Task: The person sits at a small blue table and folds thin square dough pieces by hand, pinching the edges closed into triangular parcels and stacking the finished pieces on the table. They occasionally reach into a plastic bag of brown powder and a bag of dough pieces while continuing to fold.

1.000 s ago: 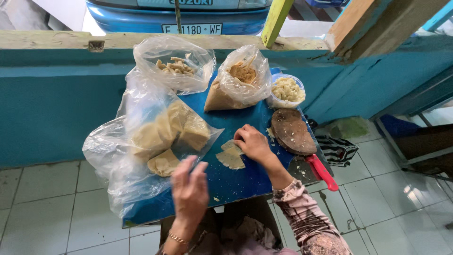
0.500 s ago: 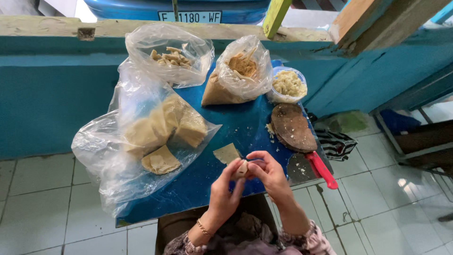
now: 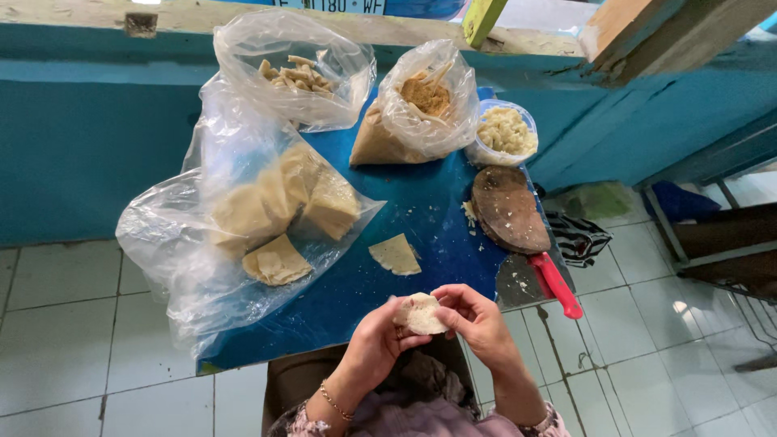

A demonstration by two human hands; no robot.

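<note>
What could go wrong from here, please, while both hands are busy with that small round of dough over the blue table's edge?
The dough round is pinched only by the fingertips of the left hand and right hand, beyond the blue table, so it might tear or drop onto the lap. The red-handled knife overhangs the table's corner and a knock could send it to the tiled floor. The loose wrapper lies uncovered and may dry.

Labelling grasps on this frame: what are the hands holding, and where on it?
Both hands hold one small round pale wrapper. The left hand cups its left edge and underside; the right hand pinches its right edge.
</note>
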